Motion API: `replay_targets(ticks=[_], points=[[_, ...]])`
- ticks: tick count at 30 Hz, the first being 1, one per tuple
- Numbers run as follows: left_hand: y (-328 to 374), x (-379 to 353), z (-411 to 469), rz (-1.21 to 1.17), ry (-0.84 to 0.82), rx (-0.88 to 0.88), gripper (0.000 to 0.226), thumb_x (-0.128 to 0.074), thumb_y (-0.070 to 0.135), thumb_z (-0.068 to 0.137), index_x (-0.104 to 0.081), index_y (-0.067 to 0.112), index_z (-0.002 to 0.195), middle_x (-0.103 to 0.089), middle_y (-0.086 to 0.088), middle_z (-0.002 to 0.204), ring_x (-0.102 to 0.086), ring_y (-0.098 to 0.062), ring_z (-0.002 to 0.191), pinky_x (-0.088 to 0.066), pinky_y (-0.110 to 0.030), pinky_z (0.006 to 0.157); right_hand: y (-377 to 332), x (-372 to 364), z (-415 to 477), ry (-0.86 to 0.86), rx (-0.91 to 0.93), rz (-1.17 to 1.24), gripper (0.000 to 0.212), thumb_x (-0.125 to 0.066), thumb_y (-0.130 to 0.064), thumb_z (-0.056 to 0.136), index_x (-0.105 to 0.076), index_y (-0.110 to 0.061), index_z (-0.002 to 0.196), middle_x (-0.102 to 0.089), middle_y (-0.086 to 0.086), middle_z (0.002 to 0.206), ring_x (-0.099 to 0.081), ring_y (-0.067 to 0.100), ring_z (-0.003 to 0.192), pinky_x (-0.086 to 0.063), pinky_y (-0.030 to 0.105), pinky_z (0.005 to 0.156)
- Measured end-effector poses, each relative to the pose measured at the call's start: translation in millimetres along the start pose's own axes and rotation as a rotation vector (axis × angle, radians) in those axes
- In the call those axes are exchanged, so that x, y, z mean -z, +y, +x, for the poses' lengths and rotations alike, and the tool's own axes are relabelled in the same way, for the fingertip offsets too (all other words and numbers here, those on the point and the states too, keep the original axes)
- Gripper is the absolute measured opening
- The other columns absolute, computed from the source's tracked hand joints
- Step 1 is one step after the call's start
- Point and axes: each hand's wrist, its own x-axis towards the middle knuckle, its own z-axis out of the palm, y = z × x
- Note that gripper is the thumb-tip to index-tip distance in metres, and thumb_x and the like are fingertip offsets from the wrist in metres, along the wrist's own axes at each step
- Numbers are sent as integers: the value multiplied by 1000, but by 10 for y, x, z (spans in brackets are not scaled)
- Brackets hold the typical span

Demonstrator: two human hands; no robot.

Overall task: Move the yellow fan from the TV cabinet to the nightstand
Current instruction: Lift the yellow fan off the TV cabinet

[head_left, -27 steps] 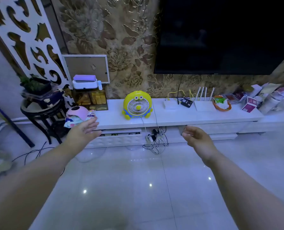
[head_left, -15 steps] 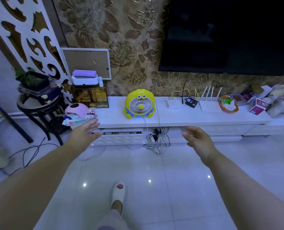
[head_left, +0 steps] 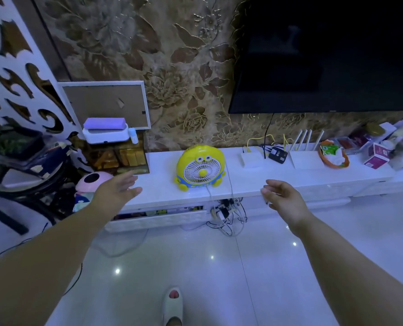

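The yellow fan (head_left: 200,167), round with a white grille, cartoon eyes and a blue band, stands upright on the white TV cabinet (head_left: 249,182). A white cord hangs from it over the cabinet's front edge. My left hand (head_left: 119,187) is stretched out to the left of the fan, fingers apart, holding nothing. My right hand (head_left: 281,196) reaches in on the fan's right, fingers loosely spread and empty. Neither hand touches the fan. No nightstand is in view.
A dark TV (head_left: 325,55) hangs above the cabinet. On the cabinet sit a white router (head_left: 305,158), a small black box (head_left: 278,154), an orange bowl (head_left: 334,156) and boxes. Tangled cables (head_left: 226,210) lie below. A black plant stand (head_left: 24,168) is left. My slippered foot (head_left: 172,307) is on the tiles.
I have stepped closer, so the cabinet and fan appear larger. Both hands have moved forward and now flank the fan more closely.
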Motion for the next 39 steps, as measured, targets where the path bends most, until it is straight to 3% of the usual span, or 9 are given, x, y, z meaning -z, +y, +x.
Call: replay_targets(ticks=[8,12,16,23,25,27,29,32,39], points=[[92,-24,611,50,-61,14,58,-61,8,85,-39,11,138,-45,-11,142,-43,-26,131,-38,-37,104,-70,-249,465,35,-56,24,34,-62,-18,85,-54,-15,118,-58,6,118,-55,21,105,-42,44,104],[83,-86,823,64,-54,31,57,-62,7,83,-41,11,136,-45,-14,142,-45,-28,129,-39,-46,106,-74,-293,699,16,-78,8,36,-62,-19,85,-53,-15,120,-58,7,122,-55,22,108,-42,46,104],[58,-220,1055,93,-36,51,56,-63,6,83,-42,11,135,-47,-14,140,-45,-27,129,-38,-35,102,-78,-312,1040,-16,-94,-36,36,-62,-22,85,-53,-16,120,-58,8,126,-55,22,111,-42,47,104],[63,-608,1586,84,19,145,57,-65,4,81,-44,10,134,-48,-12,140,-46,-23,128,-36,-28,97,-150,-285,1939,-91,-125,-96,37,-62,-20,85,-54,-14,121,-57,8,126,-54,23,108,-42,46,104],[81,-739,1732,125,29,160,58,-67,5,80,-44,10,134,-48,-10,140,-44,-22,130,-35,-25,94,-169,-269,2201,-124,-136,-116,37,-63,-20,85,-54,-14,121,-56,5,123,-54,23,108,-45,42,98],[81,-855,1873,172,37,154,61,-68,7,79,-45,11,135,-46,-9,142,-43,-22,132,-34,-23,93,-194,-253,2442,-156,-145,-141,38,-62,-21,86,-53,-15,122,-55,1,120,-53,22,104,-46,33,81],[62,-965,1995,171,51,158,62,-69,6,78,-45,11,135,-45,-8,143,-43,-23,131,-34,-24,93,-196,-252,2673,-176,-153,-166,38,-62,-21,85,-53,-15,122,-56,2,121,-53,21,102,-45,30,76],[-32,-1110,2128,226,60,174,60,-70,8,78,-47,13,133,-48,-7,141,-46,-23,129,-35,-24,92,-134,-298,2971,-210,-169,-194,39,-64,-17,84,-54,-11,121,-56,10,128,-53,22,103,-43,34,93],[-290,-1317,2417,251,76,280,64,-72,7,75,-47,14,133,-52,-11,138,-48,-24,128,-41,-39,105,33,-578,3445,-306,-210,-251,41,-67,-12,81,-55,-7,120,-57,10,121,-53,20,97,-36,27,85]])
